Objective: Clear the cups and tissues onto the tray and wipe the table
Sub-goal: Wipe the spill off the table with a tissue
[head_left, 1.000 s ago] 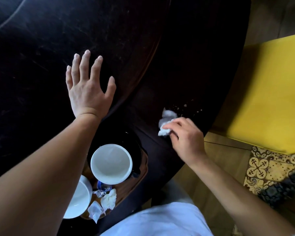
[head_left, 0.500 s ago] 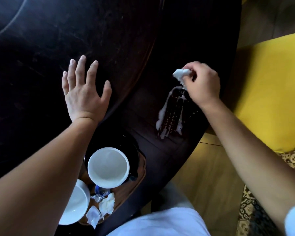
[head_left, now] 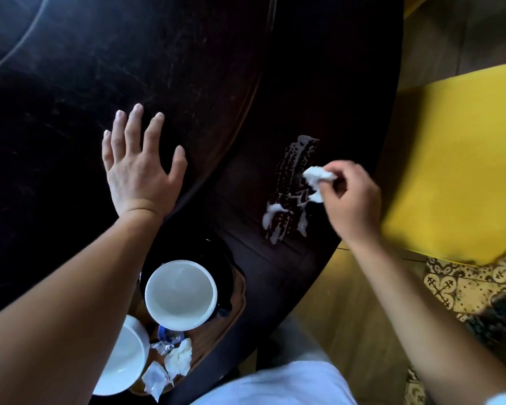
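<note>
My right hand [head_left: 352, 203] pinches a crumpled white tissue [head_left: 317, 178] against the dark round table [head_left: 187, 83], at the right side of a wet streaky smear [head_left: 289, 197]. My left hand [head_left: 138, 168] rests flat on the tabletop with its fingers spread. At the near edge a wooden tray [head_left: 234, 320] carries a white cup [head_left: 181, 295] on a dark saucer [head_left: 225, 261], a second white cup [head_left: 123, 363] partly hidden by my left arm, a crumpled tissue [head_left: 179, 358] and small wrappers [head_left: 155, 381].
A yellow seat cushion [head_left: 456, 171] stands close to the table's right edge. Wooden floor [head_left: 348, 317] and a patterned rug [head_left: 479, 290] lie below it. My white clothing [head_left: 275, 387] shows at the bottom.
My right hand swept the tissue away from me, leaving a wet streak, and has now drawn it back partway toward me along the smear. My left hand stays flat.
</note>
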